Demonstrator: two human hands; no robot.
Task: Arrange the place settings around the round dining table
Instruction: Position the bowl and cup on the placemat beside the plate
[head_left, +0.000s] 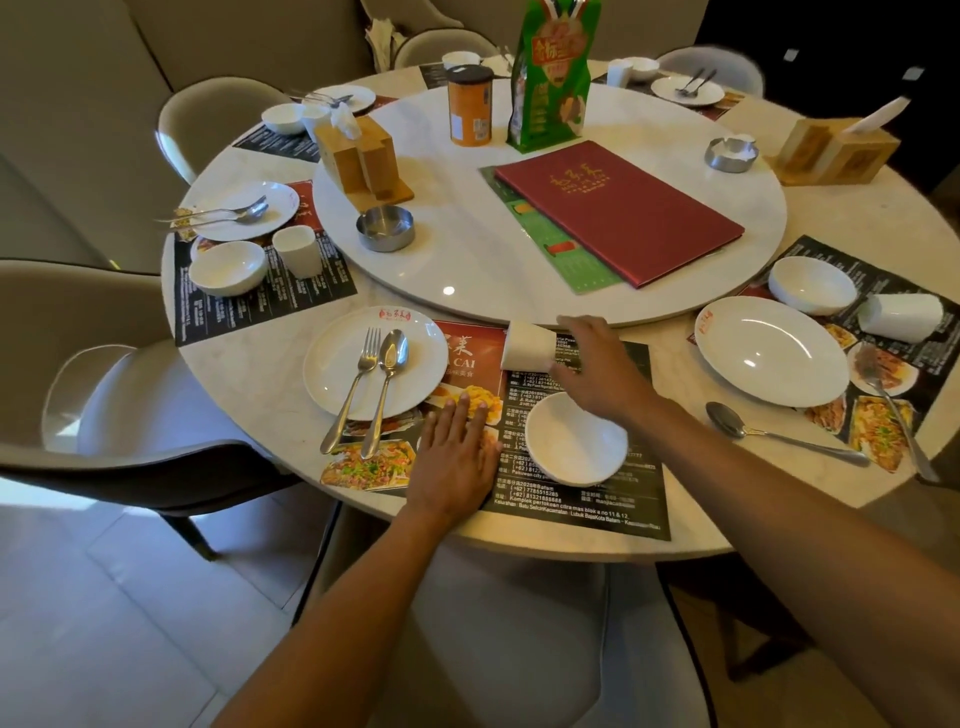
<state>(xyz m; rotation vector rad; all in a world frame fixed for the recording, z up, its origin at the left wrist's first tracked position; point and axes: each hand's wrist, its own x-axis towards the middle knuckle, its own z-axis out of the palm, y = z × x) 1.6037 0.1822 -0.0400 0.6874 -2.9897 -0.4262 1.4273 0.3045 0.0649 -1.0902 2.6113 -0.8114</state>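
Pressing flat on the nearest placemat, at 6 o'clock of the round table, the left hand lies palm down with its fingers straight and together, holding nothing. Just beside it at 3 o'clock a white bowl stands upright on the same mat. Beyond the bowl, the right hand curls its fingers round a white cup, which is tipped on its side with the mouth toward 9 o'clock; whether the cup touches the mat cannot be told. At 9 o'clock of the cup a white plate carries a fork and a spoon side by side, their handles overhanging the near rim. At 4 o'clock of the table a second setting shows a large plate, a bowl behind it, a second cup lying on its side, and a loose spoon on the bare tabletop. At 9 o'clock a third setting has plate, bowl and upright cup. On the central turntable lie a red menu, two steel ashtrays, a wooden tissue holder, an orange canister and a green bag. Further settings, small and indistinct, ring the far edge.
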